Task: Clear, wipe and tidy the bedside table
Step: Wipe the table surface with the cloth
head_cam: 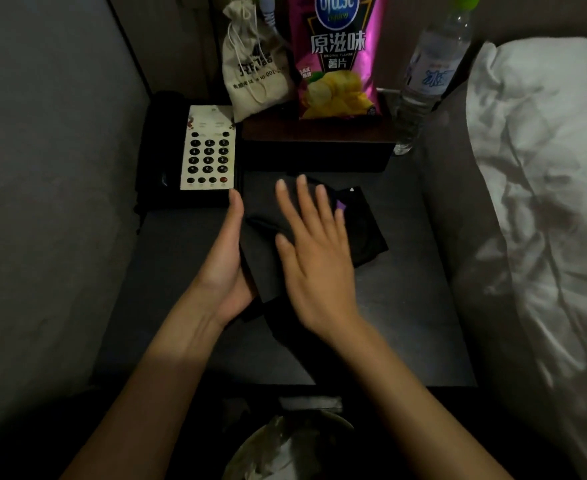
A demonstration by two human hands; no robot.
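Observation:
A dark bedside table (406, 306) fills the middle of the view. A black cloth (267, 268) lies on it, over a flat black square item (368, 233) with a small purple patch. My right hand (316, 258) lies flat on the cloth with its fingers spread. My left hand (226, 261) stands on edge against the cloth's left side, palm toward it, thumb up. Whether its fingers are under the cloth is hidden.
A black phone with a cream keypad (209, 154) sits at the back left. Behind the cloth is a dark box (316, 147) bearing a drawstring bag (254, 71) and a pink crisps packet (340, 57). A water bottle (427, 77) stands right. A pillow (544, 168) lies right; a bin (285, 448) is below.

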